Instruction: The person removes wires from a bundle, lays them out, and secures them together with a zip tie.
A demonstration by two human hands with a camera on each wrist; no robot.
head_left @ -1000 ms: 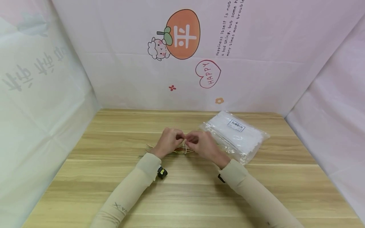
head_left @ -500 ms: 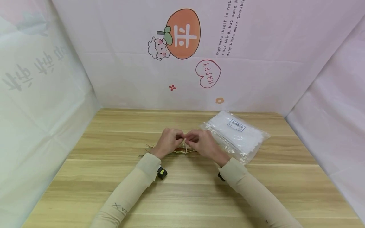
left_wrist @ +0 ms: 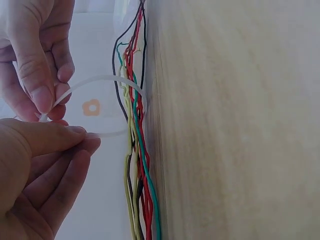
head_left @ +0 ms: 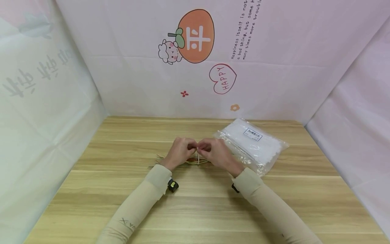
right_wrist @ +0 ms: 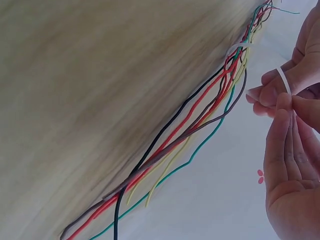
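Note:
A bundle of red, black, yellow, green and brown wires [left_wrist: 142, 175] lies along the wooden table. Around its middle passes a thin white cable tie [left_wrist: 107, 77], forming a wide loose loop that stands up from the wires. My left hand [head_left: 179, 152] pinches the tie between thumb and fingers. Facing it, my right hand [head_left: 217, 154] pinches the tie too, the fingertips of both hands meeting above the bundle. In the right wrist view a free end of the cable tie [right_wrist: 283, 80] pokes up between the fingers. The fingertips partly hide where the tie's ends come together.
A clear plastic bag [head_left: 240, 139] of white contents with a barcode label lies behind and right of my right hand. White printed cloth [head_left: 137, 84] hangs behind the table [head_left: 201, 210] and at both sides.
My right hand has shifted very slightly to the left. Both hands stay pinched on the cable tie, and the bag has not moved.

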